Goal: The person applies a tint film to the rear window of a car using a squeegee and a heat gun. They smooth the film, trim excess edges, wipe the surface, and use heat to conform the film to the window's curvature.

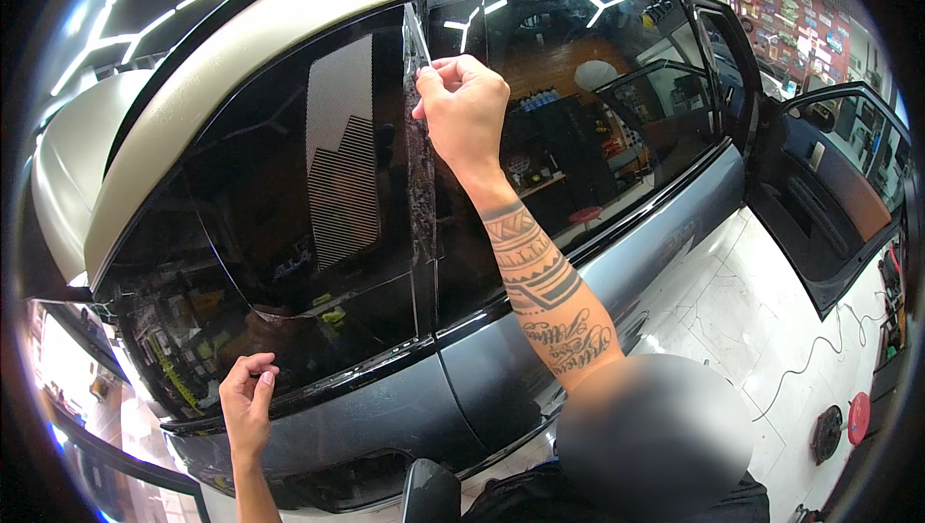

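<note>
The shiny film [422, 176] is a narrow, wrinkled strip running up the dark pillar of a car, between the left window [241, 244] and the right window [588, 109]. The right hand [465, 109] is at the upper part of this strip. Its thumb and forefinger are closed together on a thin, pale sliver [418, 39], which projects upward from the fingertips; whether the sliver is part of the film cannot be told. The remaining fingers are curled into the palm.

The left hand [251, 398] is in front of the lower edge of the left window. Its fingers are loosely bent, with the thumb slightly apart, and hold nothing visible; contact with the glass cannot be determined.

Below both windows is the blue-grey body panel [405, 393]. Above them, on the far side, is the pale gold roof edge [318, 17]. At the right, the car door [829, 196] stands open over a white floor [713, 330]. A thin cable [809, 345] lies on the floor, left of a red round object [858, 418].
</note>
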A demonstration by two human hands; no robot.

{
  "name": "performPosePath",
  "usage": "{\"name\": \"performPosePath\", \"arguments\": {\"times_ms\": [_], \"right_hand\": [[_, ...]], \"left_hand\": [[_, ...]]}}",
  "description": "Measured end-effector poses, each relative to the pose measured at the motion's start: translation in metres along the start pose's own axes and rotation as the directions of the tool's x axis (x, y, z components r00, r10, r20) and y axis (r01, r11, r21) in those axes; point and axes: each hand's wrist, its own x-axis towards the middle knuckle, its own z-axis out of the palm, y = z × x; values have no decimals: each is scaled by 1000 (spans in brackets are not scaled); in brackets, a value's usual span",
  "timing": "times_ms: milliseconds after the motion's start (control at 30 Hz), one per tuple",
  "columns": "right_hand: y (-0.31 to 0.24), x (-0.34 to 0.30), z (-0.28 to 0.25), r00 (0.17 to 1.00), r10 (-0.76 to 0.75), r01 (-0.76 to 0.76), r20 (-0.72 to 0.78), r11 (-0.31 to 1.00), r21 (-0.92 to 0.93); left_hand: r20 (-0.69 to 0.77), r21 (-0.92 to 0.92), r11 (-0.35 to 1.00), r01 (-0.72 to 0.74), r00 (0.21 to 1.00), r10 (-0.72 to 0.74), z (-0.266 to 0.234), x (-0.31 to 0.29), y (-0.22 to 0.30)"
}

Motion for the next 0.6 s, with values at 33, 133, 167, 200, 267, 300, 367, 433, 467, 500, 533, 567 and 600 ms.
{"name": "performPosePath", "arguments": {"times_ms": [33,133,167,200,267,300,367,433,467,500,533,567,600], "right_hand": [[0,0,0,1000,-1,1,-1,1000,1],[-1,-1,0,1000,6,-6,0,1000,6],[-2,-1,0,1000,15,-15,2,1000,9],[-3,-1,0,1000,23,-23,6,1000,11],[-1,-2,1,1000,5,-5,0,1000,-5],[0,-2,2,1000,-5,5,-2,1000,-14],[2,1,-1,999,-31,31,-9,999,-41],[2,3,-2,1000,-30,30,0,999,-44],[2,3,-2,1000,-16,17,12,999,-33],[2,3,-3,1000,-2,3,24,1000,-22],[-4,2,-4,996,72,-73,59,997,13],[-13,1,-6,985,145,-150,96,988,45],[-18,-1,-6,967,216,-227,136,971,75]], "left_hand": [[3,5,1000,-2,1000,2,-2,0,-2],[5,-17,1000,21,1000,-21,-4,-1,-3],[3,-17,1000,21,1000,-21,-3,-2,-4],[0,-17,1000,21,1000,-21,-3,-2,-5],[-4,-16,1000,21,1000,-21,-3,-3,-7],[-6,-15,1000,21,1000,-21,-4,-3,-9],[-8,1,1000,20,1000,-20,-4,-2,-6],[-12,17,999,27,1000,-27,-5,-2,-5],[-24,21,999,30,999,-29,-5,-3,-8],[-36,25,999,32,999,-31,-6,-3,-12],[-50,31,999,35,998,-33,-8,-3,-16],[-64,56,998,39,997,-35,-11,-4,-21],[-78,82,996,44,996,-37,-14,-5,-27]]}}
